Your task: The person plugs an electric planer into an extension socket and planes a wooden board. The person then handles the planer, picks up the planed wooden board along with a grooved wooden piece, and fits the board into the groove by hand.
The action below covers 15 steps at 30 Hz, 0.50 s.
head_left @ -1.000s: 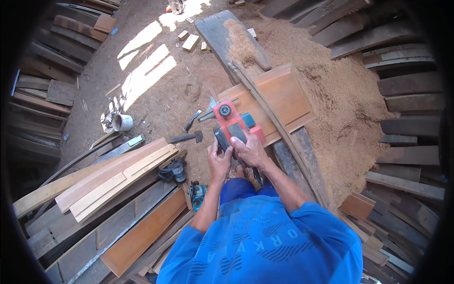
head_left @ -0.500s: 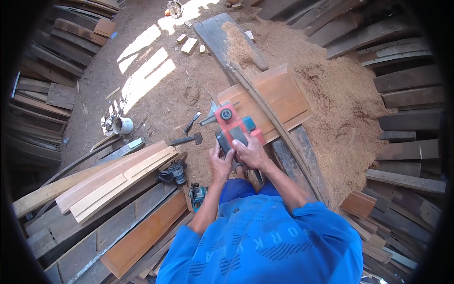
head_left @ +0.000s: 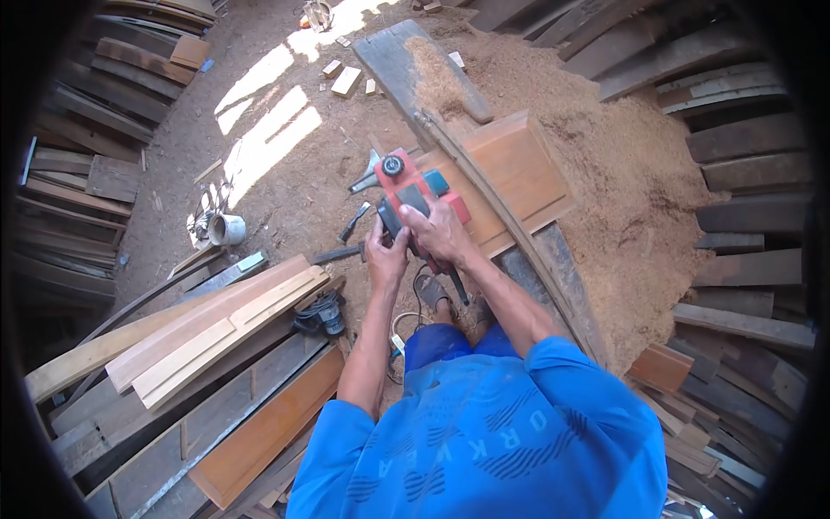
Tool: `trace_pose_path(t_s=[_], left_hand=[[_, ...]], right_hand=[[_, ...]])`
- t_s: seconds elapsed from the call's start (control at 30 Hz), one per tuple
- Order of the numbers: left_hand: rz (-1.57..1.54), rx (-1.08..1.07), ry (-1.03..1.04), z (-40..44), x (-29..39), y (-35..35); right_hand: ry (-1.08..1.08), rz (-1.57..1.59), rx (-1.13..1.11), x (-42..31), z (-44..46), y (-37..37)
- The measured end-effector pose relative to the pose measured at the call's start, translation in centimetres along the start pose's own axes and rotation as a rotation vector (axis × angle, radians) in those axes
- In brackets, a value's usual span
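Fingers of the left hand (head_left: 386,257) grip the left side of the red planer (head_left: 403,184), while the right hand (head_left: 439,232) grasps its handle. The tool has just shifted outward and leftward, seemingly carried rather than cutting, beside the left part of a wooden panel (head_left: 510,177) that juts past the bench's (head_left: 389,60) right edge.

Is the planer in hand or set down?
In hand: planer held with left hand at its side, right hand on top.
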<state>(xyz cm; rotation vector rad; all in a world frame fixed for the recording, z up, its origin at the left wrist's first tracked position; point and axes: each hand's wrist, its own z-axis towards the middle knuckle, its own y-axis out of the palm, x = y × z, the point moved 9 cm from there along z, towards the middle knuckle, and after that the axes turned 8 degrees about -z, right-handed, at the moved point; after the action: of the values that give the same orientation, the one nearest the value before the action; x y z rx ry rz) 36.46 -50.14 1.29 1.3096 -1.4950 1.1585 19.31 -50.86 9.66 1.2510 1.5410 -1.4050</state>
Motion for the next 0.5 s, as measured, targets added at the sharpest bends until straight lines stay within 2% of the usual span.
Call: trace_pose_path(t_s=[0.07,0.17,0.2,0.3,0.43,0.5], left_hand=[[-0.195,-0.02,-0.023,2.0,3.1,0.3],[-0.024,0.021,0.086,3.1,1.1,-0.4],[-0.114,-0.039,-0.009,1.5,2.5,0.2],[-0.077,-0.007,-0.037,-2.4,-0.6,0.3],[0.012,-0.023,-0.112,-11.0,-3.2,1.2],[0.05,-0.057,-0.102,-14.6,-4.8,1.6]], right_hand=[[-0.077,-0.038,0.047,-0.9,2.5,0.1],[-0.105,-0.035,0.048,-1.5,2.5,-0.2],[-0.04,-0.016,0.008,-1.0,1.5,-0.1],[0.141,0.013,-0.09,0.4,-3.0,-0.1],[0.237,-0.056,-0.138,4.8,-10.8,-0.7],[0.24,0.033,-0.124,4.4,-14.4,-1.4]])
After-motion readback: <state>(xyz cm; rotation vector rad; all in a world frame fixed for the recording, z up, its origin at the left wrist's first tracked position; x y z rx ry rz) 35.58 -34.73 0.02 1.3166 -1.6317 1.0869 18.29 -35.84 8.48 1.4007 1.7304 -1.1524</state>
